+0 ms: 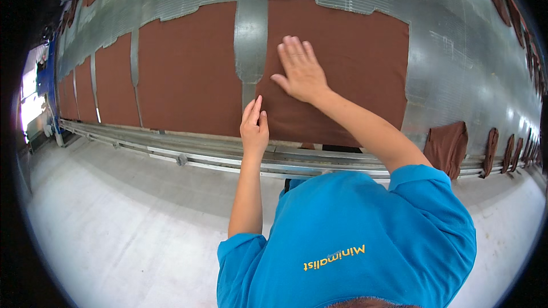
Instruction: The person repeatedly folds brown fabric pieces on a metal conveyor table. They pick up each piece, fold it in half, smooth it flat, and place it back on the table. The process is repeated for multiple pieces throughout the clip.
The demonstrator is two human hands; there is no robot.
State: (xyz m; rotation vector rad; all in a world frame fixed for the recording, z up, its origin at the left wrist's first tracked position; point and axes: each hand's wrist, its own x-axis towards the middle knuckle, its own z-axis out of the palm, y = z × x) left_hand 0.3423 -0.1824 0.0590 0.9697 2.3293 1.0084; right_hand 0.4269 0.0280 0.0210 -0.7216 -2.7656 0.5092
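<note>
A brown cut garment panel (364,64) of knit-like fabric lies on a long grey table (449,64), its far edge notched in the shape of shoulders and neckline. My right hand (302,70) rests palm down on it, left of its middle, with the fingers spread. Beside the panel's lower left edge is my left hand (255,124), turned on its side. Its fingers point away from me and its thumb stands a little apart; no cloth shows pinched in it. A strip of bare table separates this panel from another brown panel (188,72) on the left.
More brown panels (113,79) run leftward in a row. At right, a folded brown cloth piece (447,147) and several smaller ones hang over the near edge. A metal rail (205,160) runs along the table front, above a pale floor (128,222).
</note>
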